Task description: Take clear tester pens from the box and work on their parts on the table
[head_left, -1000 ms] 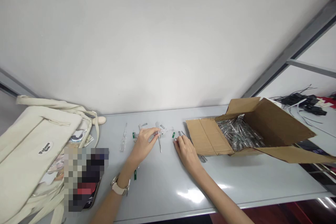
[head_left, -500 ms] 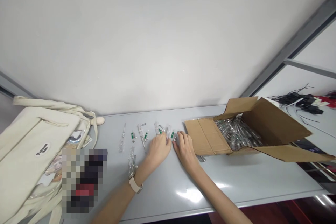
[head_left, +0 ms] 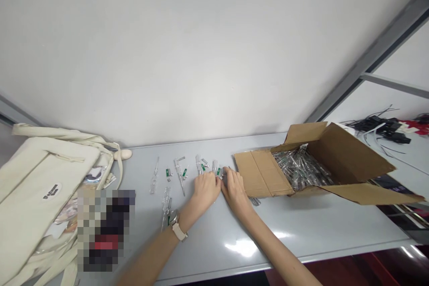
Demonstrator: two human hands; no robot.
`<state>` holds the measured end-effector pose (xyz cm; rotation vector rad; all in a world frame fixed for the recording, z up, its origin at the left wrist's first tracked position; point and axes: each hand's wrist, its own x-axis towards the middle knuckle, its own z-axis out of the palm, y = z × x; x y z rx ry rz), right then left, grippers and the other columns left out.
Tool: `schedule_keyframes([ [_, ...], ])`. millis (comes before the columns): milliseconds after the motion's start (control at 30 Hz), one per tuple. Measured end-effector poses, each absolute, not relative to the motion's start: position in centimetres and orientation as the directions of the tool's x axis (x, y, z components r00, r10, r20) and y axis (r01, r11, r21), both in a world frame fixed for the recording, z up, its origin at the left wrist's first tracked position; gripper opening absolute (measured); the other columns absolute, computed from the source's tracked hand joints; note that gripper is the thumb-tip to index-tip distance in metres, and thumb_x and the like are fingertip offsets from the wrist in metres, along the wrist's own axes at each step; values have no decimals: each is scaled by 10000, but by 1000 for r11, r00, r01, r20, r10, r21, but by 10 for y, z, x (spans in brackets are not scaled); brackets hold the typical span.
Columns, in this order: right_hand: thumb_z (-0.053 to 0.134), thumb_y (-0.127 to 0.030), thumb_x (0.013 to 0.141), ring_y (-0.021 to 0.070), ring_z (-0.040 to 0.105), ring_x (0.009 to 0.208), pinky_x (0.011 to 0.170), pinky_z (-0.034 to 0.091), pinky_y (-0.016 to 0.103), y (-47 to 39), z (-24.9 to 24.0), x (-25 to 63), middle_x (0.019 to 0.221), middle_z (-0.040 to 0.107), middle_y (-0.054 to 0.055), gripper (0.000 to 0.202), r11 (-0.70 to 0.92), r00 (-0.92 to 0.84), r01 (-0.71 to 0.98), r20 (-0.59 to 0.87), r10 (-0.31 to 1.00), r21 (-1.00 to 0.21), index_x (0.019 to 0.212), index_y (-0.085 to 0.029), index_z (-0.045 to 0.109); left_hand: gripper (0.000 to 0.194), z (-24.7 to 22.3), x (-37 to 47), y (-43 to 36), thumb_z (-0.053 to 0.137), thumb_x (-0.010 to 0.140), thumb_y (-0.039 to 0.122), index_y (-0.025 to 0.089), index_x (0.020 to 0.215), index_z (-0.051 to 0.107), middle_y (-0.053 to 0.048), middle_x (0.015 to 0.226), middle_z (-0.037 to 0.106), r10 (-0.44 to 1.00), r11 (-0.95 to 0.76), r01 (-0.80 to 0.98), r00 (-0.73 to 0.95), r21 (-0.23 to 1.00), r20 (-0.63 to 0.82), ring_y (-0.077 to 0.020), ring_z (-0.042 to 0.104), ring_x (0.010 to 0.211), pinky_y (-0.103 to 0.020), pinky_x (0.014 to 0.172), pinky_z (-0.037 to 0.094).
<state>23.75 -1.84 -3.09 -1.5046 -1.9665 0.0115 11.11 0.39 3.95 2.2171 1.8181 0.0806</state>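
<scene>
My left hand, with a watch on its wrist, is closed at the row of parts; its fingertips are mostly hidden. Close beside it, my right hand has bent fingers closed over small parts I cannot make out. Just beyond them lie a clear plastic screwdriver handle and a small green circuit board. Left of the hands are another clear handle, a tester screwdriver and a metal shaft. More green boards and little metal pieces lie among them.
An open cardboard box full of clear tester screwdrivers stands to the right, its flap reaching near my right hand. A cream bag lies at the left. Black cabled parts rest at far right. A wall rises behind the grey table.
My left hand has shifted slightly right, closer to my right hand. The right fingers are now nearer the small parts. The whole view has moved slightly.
</scene>
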Motion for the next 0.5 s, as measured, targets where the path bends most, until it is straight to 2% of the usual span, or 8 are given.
schedule_keyframes([
  [200,304,-243,1000,255,560,1020,884,448,389,-20,-29,237,1134,601,156,358,355,-129,843,488,863,-405,1324,-132,408,403,40,109,4,341,976,318,132,857,679,-178,872,723,957,-204,932,254,299,-139,-301,711,841,-381,717,516],
  [500,277,-206,992,260,551,1093,939,457,422,-21,-33,236,1223,576,186,407,356,-109,806,473,875,-473,1386,-136,348,278,37,110,5,367,970,281,153,972,613,-126,880,717,944,-234,907,298,350,-142,-274,706,873,-348,713,502],
])
